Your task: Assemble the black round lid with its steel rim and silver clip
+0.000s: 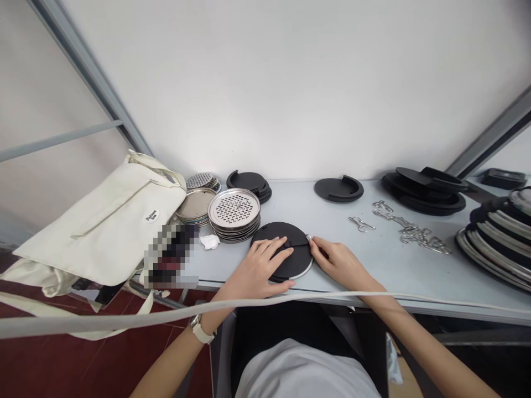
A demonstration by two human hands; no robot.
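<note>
A black round disc (287, 260) with a pale strip along its near right rim lies in front of me on the table. My left hand (265, 264) rests on its left part, fingers spread and pressing on the surface. At the disc's right edge, my right hand (327, 255) pinches a small metal clip (308, 237) between thumb and finger. A dark line crosses the disc towards that clip. To the right lie loose metal clips (362, 223) and a tangled heap of them (421, 236). Whether the pinched clip is fixed to the disc, I cannot tell.
Perforated metal grater discs (234, 209) are stacked left of the disc, beside plain metal lids (194, 204) and a white scrap (209, 242). Black round holders (339, 189) stand along the wall. A cream bag (103, 221) lies left; a tall stack (498, 243) stands right. A pale cable (332, 295) crosses in front.
</note>
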